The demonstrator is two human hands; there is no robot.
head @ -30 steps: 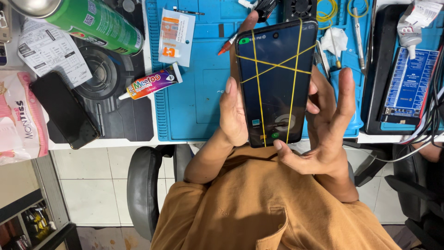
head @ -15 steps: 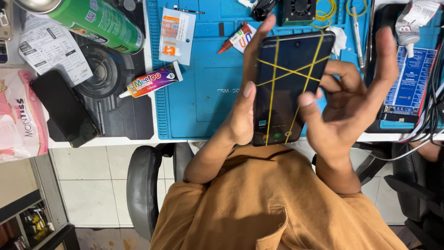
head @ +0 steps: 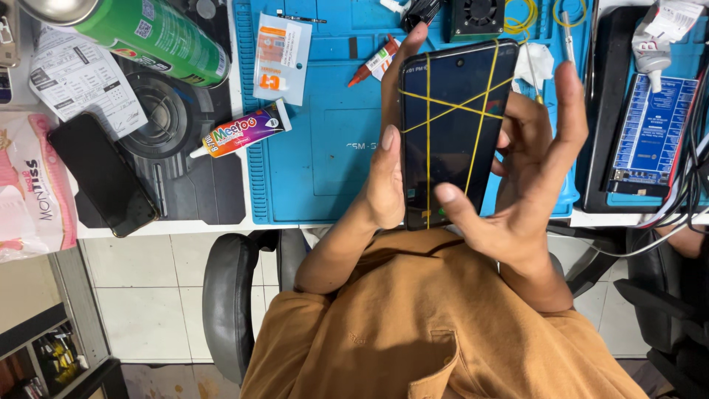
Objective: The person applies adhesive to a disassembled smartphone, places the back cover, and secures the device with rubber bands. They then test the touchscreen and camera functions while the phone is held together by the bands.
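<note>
Plainly, the dark smartphone [head: 454,133] sat upright between my two hands, raised above the blue work mat [head: 325,148] and not resting on it. My left hand [head: 388,166] clamped its left edge, thumb pressed along the side and fingertips reaching over the top corner, which I judged kept the glass steady and facing the camera. My right hand [head: 528,174] cradled the back and right edge with fingers spread wide; its thumb lay on the lower screen and the index finger stood free in the air, so that hand supported more than it gripped.

Yellow rubber bands [head: 443,103] crossed the screen, likely there to press the display down against the frame. I counted about five strands; how many separate bands they made up I could not tell.

Two phones were in view: the one I held, and a second black phone [head: 103,174] lying flat, well apart on the left. One tube of glue [head: 240,133] lay across the mat's left edge, one green spray can [head: 151,33] above it, and one small red-capped tube [head: 373,63] just beside my left fingertips. One small fan [head: 478,16] sat at the mat's top.
</note>
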